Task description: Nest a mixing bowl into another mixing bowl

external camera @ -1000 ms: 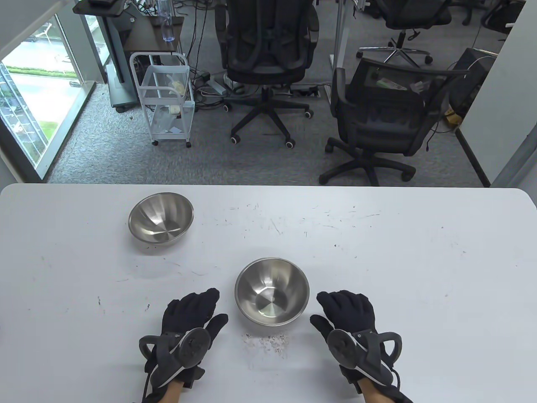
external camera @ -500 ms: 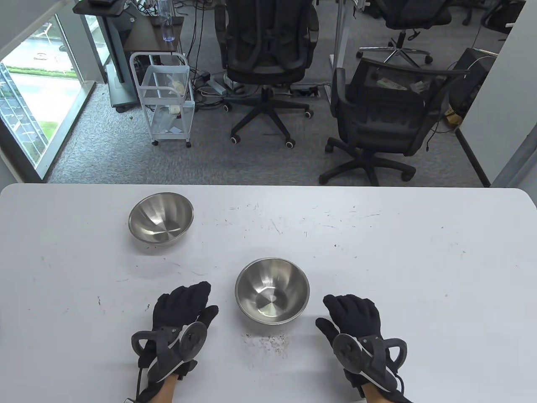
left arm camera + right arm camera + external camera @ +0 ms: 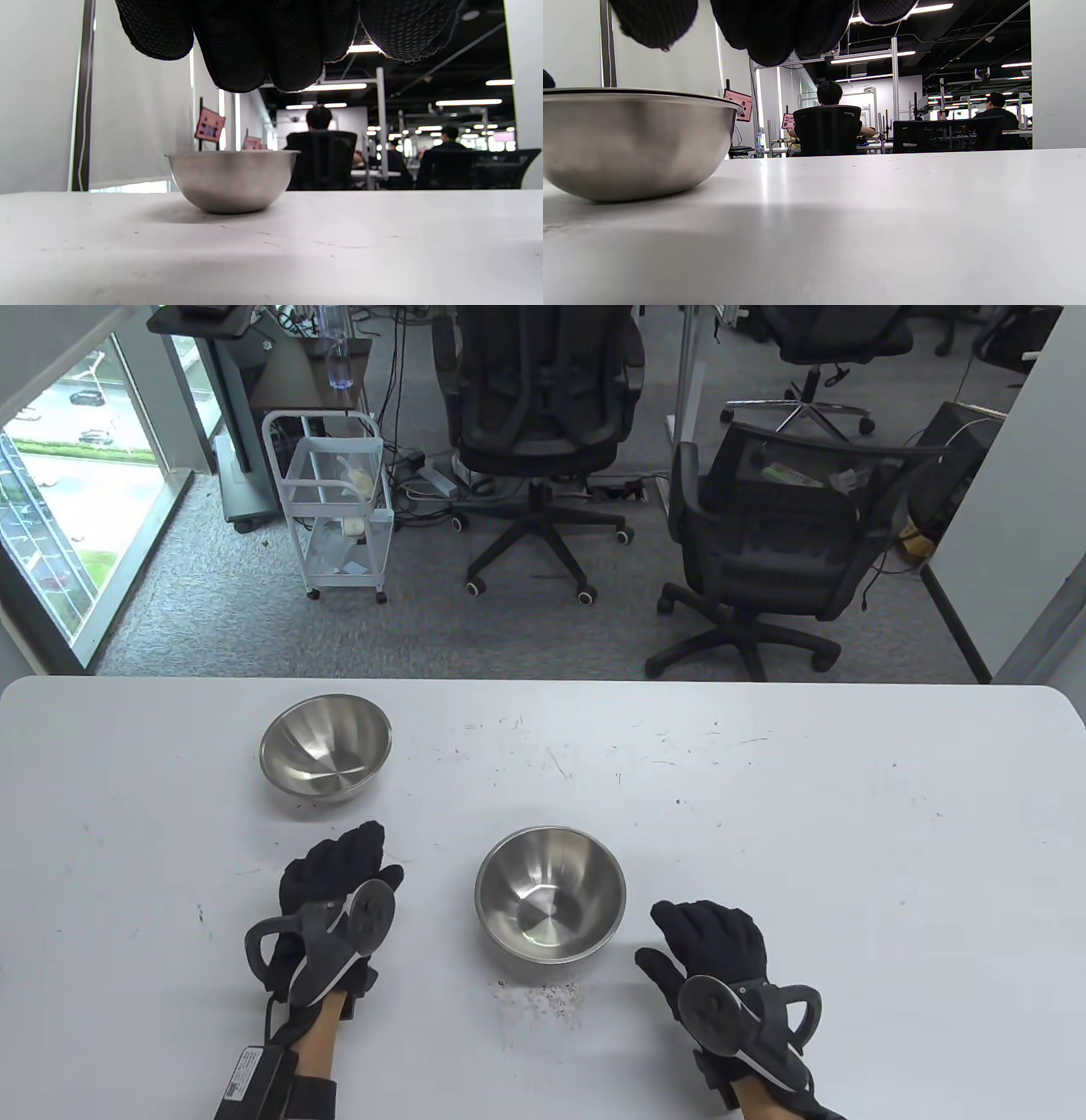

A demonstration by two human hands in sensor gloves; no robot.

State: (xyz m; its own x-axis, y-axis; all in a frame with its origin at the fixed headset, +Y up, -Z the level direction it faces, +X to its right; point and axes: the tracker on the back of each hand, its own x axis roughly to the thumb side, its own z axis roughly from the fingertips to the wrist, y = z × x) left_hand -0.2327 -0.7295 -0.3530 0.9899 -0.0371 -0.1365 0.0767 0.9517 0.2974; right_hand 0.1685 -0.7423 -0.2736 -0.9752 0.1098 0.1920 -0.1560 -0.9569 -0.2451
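We are looking down at a white bench carrying two steel mixing bowls, both upright and well apart. The near bowl is sitting between our hands; the far bowl is standing toward the back left. Our left hand is hovering between the two bowls, its grip loose and holding nothing. Our right hand is lying just beside the near bowl, its grip open and empty.

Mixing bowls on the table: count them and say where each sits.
2. One bowl stands far left, beyond the left hand; the other bowl stands near centre, between both hands. None looks hidden.
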